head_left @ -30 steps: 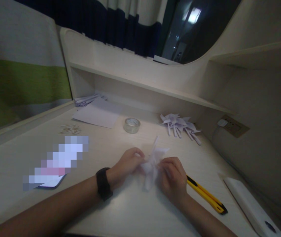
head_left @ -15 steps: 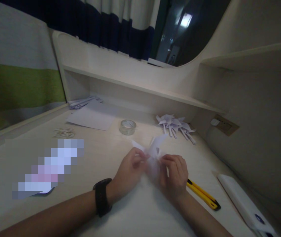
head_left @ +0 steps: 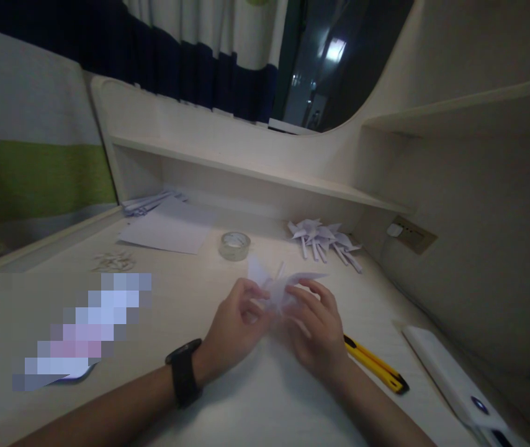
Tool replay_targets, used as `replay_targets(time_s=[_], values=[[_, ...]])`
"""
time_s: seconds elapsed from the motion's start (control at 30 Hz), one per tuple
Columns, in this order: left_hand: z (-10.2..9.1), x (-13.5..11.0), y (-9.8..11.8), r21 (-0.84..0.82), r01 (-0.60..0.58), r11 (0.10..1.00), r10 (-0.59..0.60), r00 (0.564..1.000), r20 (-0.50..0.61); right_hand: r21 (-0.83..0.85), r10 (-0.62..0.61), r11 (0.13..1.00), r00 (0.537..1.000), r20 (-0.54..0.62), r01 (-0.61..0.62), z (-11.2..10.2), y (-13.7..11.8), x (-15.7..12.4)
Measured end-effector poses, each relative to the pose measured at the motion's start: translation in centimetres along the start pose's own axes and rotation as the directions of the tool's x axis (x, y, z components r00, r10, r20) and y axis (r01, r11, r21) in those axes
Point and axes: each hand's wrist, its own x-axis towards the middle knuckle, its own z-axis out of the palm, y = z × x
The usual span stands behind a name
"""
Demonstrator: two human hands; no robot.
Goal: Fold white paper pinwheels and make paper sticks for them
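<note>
Paper pinwheel [head_left: 277, 290] has been turned between the left hand [head_left: 237, 324] and right hand [head_left: 318, 329]. One blade [head_left: 256, 272] now stands toward the far left; a second blade [head_left: 310, 275], which pointed far right half a second ago, extends more directly right. The right hand's fingers, previously bunched, are more spread. The head view has swung slightly right.

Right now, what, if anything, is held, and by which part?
The left hand and right hand hold a paper pinwheel by its blades, near the centre; blur hides exact contact.
</note>
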Motion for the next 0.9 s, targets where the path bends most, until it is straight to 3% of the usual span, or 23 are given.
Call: replay_targets(time_s=[0.13,0.3,0.53,0.9], values=[[-0.22,0.05,-0.02,0.105,-0.043,0.994,0.042,0.999,0.014,0.109,0.000,0.994,0.997,0.073,-0.008,-0.04,0.54,0.05],[-0.23,-0.01,-0.18,0.179,-0.041,0.983,0.039,0.999,0.013,0.178,0.028,0.983,0.998,0.053,-0.036,0.35,0.50,-0.24],[-0.12,0.04,0.01,0.191,-0.085,0.978,0.083,0.996,0.019,0.195,0.038,0.980,0.997,0.067,-0.051,0.45,0.28,-0.29],[-0.11,-0.09,0.00,0.108,-0.025,0.994,0.023,1.000,0.018,0.213,0.053,0.975,0.997,0.060,-0.065,0.60,0.47,-0.38]])
